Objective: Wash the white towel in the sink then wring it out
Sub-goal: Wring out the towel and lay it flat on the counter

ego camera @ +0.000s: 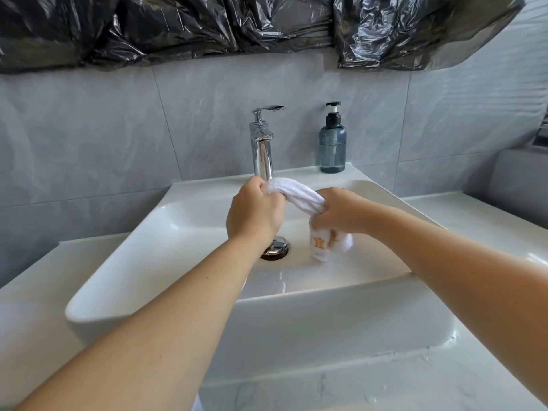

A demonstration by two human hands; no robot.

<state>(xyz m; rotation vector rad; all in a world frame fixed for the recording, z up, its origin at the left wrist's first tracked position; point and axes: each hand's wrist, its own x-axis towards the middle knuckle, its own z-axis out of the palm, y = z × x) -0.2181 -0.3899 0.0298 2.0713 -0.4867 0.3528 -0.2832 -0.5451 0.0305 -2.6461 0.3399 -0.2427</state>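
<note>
The white sink [184,262] fills mid-frame, catching drips. Above its centre, the left hand [255,213] and right hand [338,215] each clench an end of the rolled white towel [296,194], apparently to twist water out.

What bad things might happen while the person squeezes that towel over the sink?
1. The left hand and right hand grip the white towel close to the faucet, so a knuckle might bump it.
2. Drops already lie on the counter by the sink; more squeezed water may splash there.
3. The towel's loose end hangs near the drain and may drag in the wet basin.
</note>
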